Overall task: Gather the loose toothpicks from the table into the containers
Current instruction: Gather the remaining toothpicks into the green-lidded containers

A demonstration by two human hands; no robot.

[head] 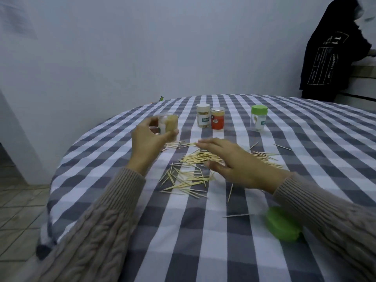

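left hand (148, 137) gripping clear container (166, 126), right hand (230, 161) flat over toothpicks (193, 176)

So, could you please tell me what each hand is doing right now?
Left hand: holding an open jar of toothpicks.
Right hand: open, fingers straight over the loose toothpicks.

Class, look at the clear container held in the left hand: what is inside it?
The clear container in the left hand shows a dense pale bundle of toothpicks on its right side. The fingers and a label cover its left side, so how full it is cannot be seen.
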